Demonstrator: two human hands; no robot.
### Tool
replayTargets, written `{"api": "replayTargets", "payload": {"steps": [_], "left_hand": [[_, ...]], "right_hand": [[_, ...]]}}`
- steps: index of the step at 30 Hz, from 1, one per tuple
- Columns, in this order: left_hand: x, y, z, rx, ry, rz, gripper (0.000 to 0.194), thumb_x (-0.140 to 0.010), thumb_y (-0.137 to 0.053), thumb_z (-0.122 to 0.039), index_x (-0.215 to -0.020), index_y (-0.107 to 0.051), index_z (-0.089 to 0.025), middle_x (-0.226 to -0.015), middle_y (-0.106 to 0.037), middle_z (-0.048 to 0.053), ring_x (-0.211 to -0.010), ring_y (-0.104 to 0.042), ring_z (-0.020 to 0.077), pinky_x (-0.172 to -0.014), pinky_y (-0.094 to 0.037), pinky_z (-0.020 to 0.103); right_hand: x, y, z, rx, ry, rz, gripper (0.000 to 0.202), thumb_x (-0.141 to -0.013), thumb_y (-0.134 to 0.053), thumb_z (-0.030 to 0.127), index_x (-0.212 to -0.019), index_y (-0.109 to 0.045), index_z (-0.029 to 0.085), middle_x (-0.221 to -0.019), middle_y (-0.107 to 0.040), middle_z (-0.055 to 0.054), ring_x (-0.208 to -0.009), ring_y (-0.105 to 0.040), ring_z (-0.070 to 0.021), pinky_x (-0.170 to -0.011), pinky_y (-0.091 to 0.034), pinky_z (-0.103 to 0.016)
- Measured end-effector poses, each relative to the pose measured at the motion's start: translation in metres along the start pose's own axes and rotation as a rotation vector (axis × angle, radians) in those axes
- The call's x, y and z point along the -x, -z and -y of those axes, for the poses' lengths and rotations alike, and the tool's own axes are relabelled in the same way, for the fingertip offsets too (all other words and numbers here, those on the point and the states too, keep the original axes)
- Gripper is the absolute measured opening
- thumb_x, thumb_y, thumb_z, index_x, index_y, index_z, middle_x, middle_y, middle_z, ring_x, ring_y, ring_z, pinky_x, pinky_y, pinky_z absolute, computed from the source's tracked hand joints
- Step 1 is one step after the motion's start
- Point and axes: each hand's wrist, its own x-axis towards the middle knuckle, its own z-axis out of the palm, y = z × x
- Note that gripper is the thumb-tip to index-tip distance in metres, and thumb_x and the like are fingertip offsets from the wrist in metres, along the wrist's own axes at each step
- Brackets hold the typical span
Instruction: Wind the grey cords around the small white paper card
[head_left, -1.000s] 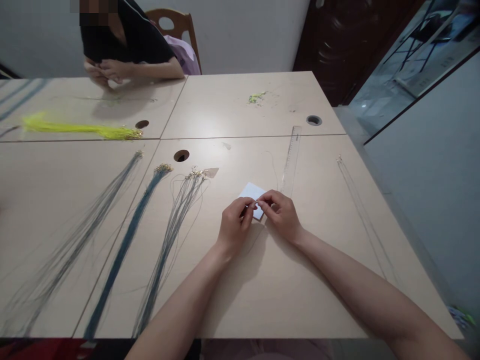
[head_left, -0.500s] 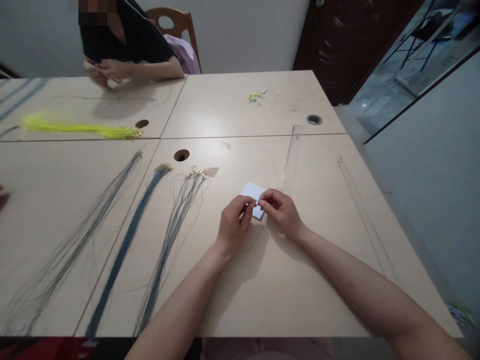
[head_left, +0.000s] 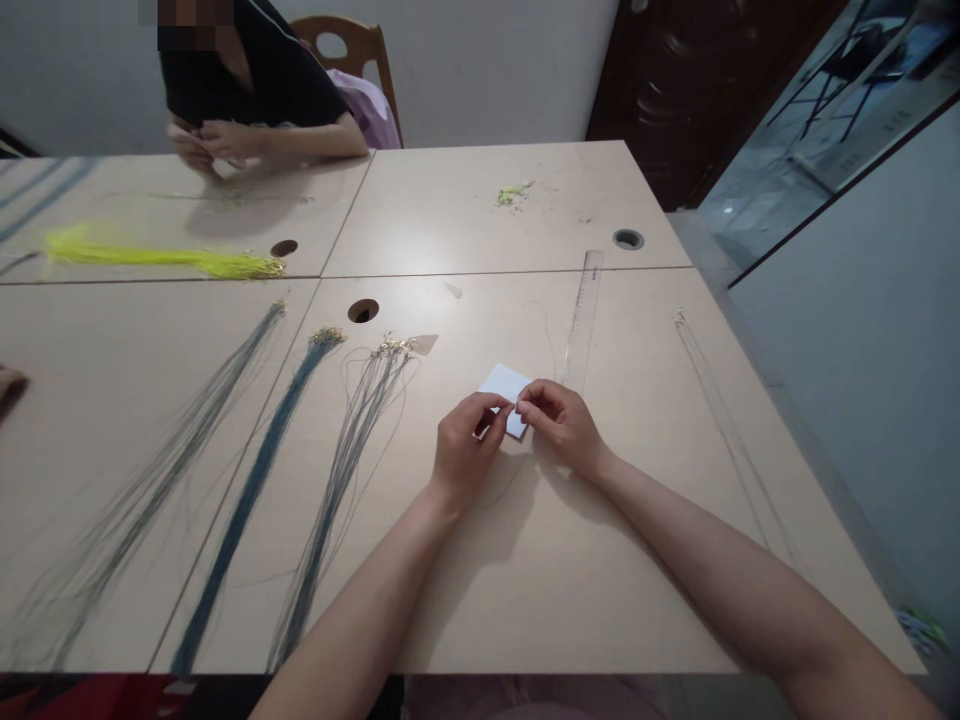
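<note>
My left hand [head_left: 466,440] and my right hand [head_left: 562,425] meet fingertip to fingertip over a small white card [head_left: 504,380]. Both are closed in a pinch on a fine thread [head_left: 517,485]. A faint length of it curves over the table below my fingers, and another thin strand [head_left: 544,315] arcs up beyond my right hand. What is at the fingertips is tiny and mostly hidden. A clear ruler [head_left: 585,310] lies just past my right hand. To the left of my left hand is a bundle of grey cords [head_left: 345,470] with metal clasps at its far end.
Left of that lie a blue cord bundle [head_left: 262,470], another grey bundle [head_left: 202,420] and a bright yellow bundle [head_left: 150,253]. Two pale strands [head_left: 720,410] stretch along the right side. Yellow-green scraps [head_left: 514,194] sit at the back. A person [head_left: 255,90] sits opposite, hands together.
My hands stay nearly in place, with only a slight shift at the pinched fingertips. At the far left edge, another person's hand shows a little more.
</note>
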Motion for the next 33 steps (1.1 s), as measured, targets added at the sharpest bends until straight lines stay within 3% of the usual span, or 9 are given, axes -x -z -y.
{"api": "replayTargets", "payload": {"steps": [33], "left_hand": [[-0.0023,0.0008,-0.0004,-0.13,-0.16,0.05,0.009,-0.08,-0.05,-0.01,-0.084,-0.053,-0.018,-0.072,-0.058,0.0,-0.062,-0.05,0.0077,-0.057,-0.04,0.018]], "right_hand": [[-0.0015,0.0015,0.0008,-0.098,-0.019,0.047,0.013,-0.081,-0.053,0.029,-0.076,-0.052,0.017,-0.064,-0.055,0.001,-0.06,-0.055,-0.0112,-0.058,-0.045,-0.025]]}}
